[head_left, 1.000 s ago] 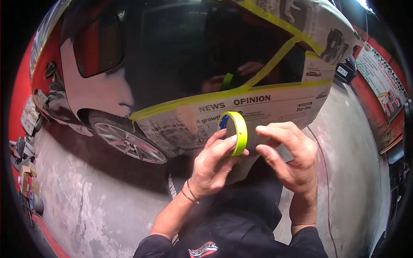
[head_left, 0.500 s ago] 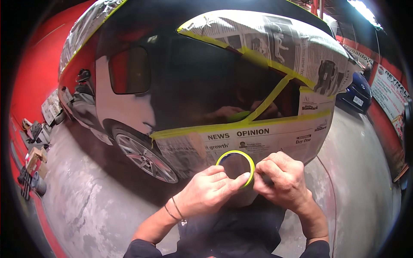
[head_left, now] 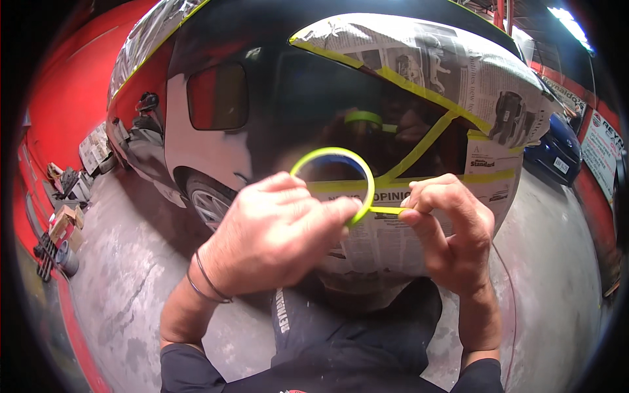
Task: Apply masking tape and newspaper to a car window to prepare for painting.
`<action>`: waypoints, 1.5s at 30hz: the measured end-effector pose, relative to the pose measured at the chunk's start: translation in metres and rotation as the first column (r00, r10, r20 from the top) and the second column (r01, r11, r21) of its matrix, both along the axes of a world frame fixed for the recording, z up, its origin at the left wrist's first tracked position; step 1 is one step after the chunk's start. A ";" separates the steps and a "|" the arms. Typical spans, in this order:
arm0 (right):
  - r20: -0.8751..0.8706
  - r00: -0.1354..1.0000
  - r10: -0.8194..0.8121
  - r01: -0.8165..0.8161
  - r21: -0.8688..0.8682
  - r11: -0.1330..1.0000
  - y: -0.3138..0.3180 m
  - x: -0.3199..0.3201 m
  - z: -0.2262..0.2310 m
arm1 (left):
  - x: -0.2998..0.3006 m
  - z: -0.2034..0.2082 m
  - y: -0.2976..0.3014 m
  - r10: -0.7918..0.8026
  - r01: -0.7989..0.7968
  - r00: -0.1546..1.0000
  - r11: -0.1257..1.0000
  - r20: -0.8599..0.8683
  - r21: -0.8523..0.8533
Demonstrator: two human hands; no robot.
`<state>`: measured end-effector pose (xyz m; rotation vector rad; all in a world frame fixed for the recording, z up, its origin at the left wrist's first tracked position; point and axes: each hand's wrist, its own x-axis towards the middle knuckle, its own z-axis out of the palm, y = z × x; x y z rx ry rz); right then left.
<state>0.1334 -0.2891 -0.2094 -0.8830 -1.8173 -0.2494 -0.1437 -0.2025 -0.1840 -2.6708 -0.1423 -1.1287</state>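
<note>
Tape roll [head_left: 371, 187], yellow-green, is held up in front of the dark car, its ring facing my camera, so the axis through its hole runs roughly toward me; a short strip [head_left: 386, 210] leaves its lower right rim and points nearly level to the right. On the left, I see the left hand [head_left: 278, 226] with its fingers clamped on the roll; on the right, the right hand [head_left: 452, 229] has thumb and forefinger pinched together on the strip's end. Across the room, I get a red wall [head_left: 65, 85], then a silver wheel [head_left: 208, 203], the dark car [head_left: 288, 98], newspaper [head_left: 419, 56] taped over parts of it, the grey concrete floor [head_left: 544, 281] and a blue car [head_left: 557, 147]. At far left sit cardboard boxes [head_left: 64, 226] and a grey bucket [head_left: 67, 257]; I cannot make out their contents.
</note>
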 end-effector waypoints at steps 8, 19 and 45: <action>-0.158 0.987 -0.032 0.053 0.131 0.990 -0.005 0.004 -0.019 | -0.032 -0.002 0.028 0.204 -0.207 0.977 0.977 0.059 0.052; -0.084 0.996 0.035 -0.044 -0.097 0.994 -0.010 0.000 -0.032 | -0.108 -0.106 0.038 0.415 -0.347 0.889 0.887 0.192 -0.306; 0.426 0.882 -0.199 0.257 -0.081 0.963 0.000 -0.009 0.116 | 0.041 -0.080 0.020 -0.060 0.405 0.895 0.520 0.442 -0.752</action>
